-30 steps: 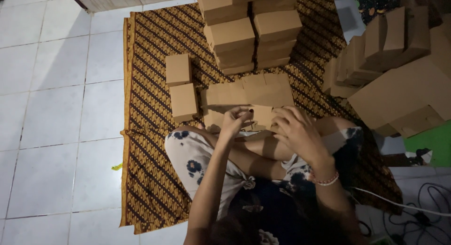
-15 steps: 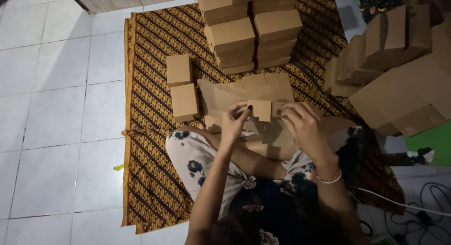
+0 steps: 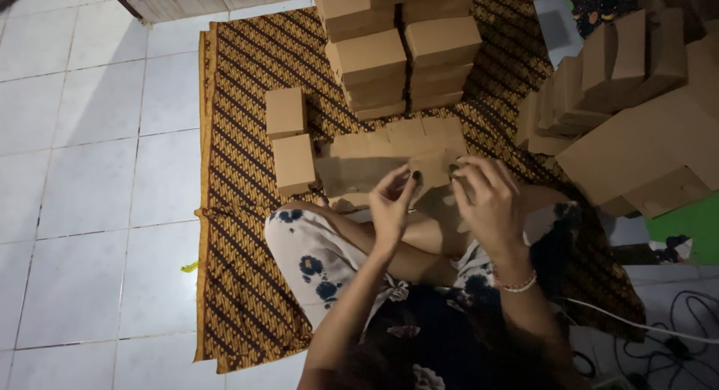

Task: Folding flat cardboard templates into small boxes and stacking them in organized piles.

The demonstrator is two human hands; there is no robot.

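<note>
Many folded brown boxes (image 3: pixel 408 49) already stand stacked on the patterned cloth (image 3: pixel 240 210), with two more (image 3: pixel 288 139) beside them, while flat blanks (image 3: pixel 644 143) still wait at the right. The left hand (image 3: pixel 391 206) and right hand (image 3: pixel 488 203) both grip a half-folded cardboard box (image 3: pixel 389 162) above the lap; the shut boxes hide any contents

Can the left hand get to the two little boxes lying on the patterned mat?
Probably yes. The two little boxes lie just left of the left hand with only bare mat between. But that hand is gripping the cardboard piece, so it would need to let go.
</note>
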